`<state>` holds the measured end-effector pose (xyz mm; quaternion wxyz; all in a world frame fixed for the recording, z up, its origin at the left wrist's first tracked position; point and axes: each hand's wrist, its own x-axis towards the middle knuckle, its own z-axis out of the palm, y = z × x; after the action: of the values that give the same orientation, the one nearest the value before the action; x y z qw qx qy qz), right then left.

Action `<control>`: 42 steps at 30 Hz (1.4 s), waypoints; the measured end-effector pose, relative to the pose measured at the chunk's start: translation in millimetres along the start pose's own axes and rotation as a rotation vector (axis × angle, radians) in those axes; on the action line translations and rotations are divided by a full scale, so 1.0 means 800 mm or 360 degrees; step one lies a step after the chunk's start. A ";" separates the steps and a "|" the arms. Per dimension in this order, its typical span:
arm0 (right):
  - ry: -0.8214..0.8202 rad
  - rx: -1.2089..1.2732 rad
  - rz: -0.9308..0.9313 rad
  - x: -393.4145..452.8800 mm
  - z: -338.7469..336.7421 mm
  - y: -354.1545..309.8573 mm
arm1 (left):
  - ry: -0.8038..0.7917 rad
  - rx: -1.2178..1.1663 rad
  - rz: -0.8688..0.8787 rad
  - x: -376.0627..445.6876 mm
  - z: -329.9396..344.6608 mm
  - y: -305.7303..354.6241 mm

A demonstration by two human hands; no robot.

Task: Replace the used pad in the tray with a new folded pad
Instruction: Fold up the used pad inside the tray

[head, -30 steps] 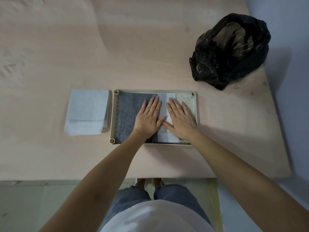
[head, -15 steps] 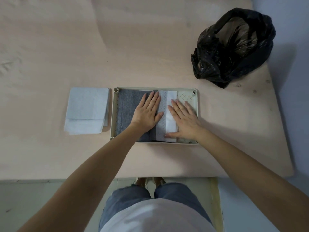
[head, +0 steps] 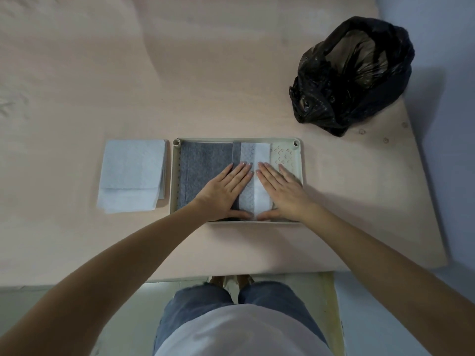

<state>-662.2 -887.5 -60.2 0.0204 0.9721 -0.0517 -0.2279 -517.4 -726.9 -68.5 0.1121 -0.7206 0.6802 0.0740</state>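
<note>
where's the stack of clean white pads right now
In the head view, the stack of white pads lies flat on the table, just left of the tray and beside the left hand.

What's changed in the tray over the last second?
The right hand slid right, off the left hand, baring more of the white strip between them. Both still press flat on the pad in the tray. Nothing gripped or let go. Spare pads and black bag unmoved.
</note>
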 end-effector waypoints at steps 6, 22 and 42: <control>-0.0054 0.0056 -0.0059 -0.007 -0.012 0.010 | 0.0008 0.0057 0.0030 -0.017 -0.003 -0.015; -0.0034 -0.0003 0.0020 0.049 -0.034 0.022 | -0.0223 -0.0023 -0.0168 0.039 -0.031 -0.028; -0.0009 0.0068 -0.0052 -0.021 -0.002 -0.020 | -0.0210 -0.0019 -0.0268 -0.008 -0.020 0.014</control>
<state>-674.9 -869.6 -52.5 -0.0043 0.9724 -0.0408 -0.2298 -529.3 -725.4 -52.0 0.1581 -0.7694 0.6080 0.1157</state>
